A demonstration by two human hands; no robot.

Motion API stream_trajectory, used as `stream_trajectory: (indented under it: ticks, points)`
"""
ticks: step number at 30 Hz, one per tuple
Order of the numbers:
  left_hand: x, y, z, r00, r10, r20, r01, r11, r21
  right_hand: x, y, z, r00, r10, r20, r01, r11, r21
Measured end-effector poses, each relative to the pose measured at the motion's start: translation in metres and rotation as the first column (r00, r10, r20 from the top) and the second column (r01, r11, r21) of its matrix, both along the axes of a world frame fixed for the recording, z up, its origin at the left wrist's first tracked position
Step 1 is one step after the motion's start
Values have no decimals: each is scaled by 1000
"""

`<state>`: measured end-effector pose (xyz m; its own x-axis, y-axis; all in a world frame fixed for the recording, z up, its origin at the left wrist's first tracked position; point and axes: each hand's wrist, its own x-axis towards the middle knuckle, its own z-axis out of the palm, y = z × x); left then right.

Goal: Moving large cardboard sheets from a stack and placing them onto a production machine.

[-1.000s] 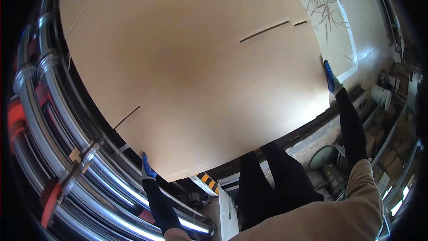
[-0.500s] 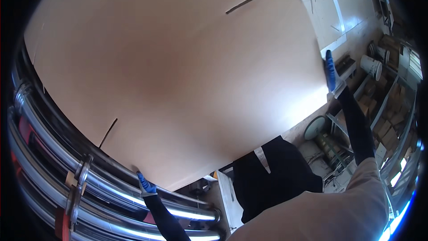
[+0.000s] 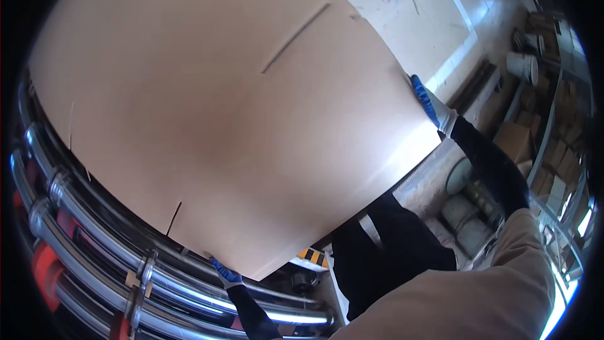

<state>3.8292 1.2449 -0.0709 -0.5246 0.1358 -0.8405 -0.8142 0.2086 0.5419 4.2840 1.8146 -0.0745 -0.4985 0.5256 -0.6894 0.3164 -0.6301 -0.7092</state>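
Your left hand [image 3: 226, 275] pinches the near corner of the big cardboard sheet [image 3: 214, 107], its grip clamped on the edge just above the shiny metal rollers [image 3: 126, 258]. Your right hand [image 3: 431, 104] is flat along the sheet's right edge, fingers closed around that edge in a blue-and-white glove. The sheet lies spread over the roller bed, its far part covering most of the rollers, its near-right corner sticking out past them over your dark trousers [image 3: 396, 252].

What could go wrong, as I judge it: with only a corner and one edge held, the wide sheet may sag or fold along its slots if you lift unevenly. The overhanging corner could dip toward the floor [image 3: 434, 31] and crease. Your left fingers sit close to the rollers, so a slip there might trap them between sheet and metal. The white bucket [image 3: 525, 66] and stacked boxes [image 3: 513, 141] to your right could catch the sheet if it swings wide.

The sheet looks plain tan, smooth and flat, with several narrow slits cut in from its edges, and no visible tears.
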Motion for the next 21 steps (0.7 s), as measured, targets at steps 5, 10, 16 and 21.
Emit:
stream_trajectory:
  ticks: [5,10,16,21]
  points:
    - [-44,-59,-44,919,-286,-270,188,923,-337,-36,-42,4,497,238,834,-847,341,408]
    - [-36,-14,-13,971,-227,-74,204,951,-233,-33,-58,-5,844,8,536,-439,584,683]
    - [-41,0,4,853,-521,-40,499,836,-229,-31,-9,-3,712,-123,691,-587,437,682]
    - [-13,35,1,897,-442,-20,419,863,-282,-19,-3,-34,907,18,422,-184,916,357]
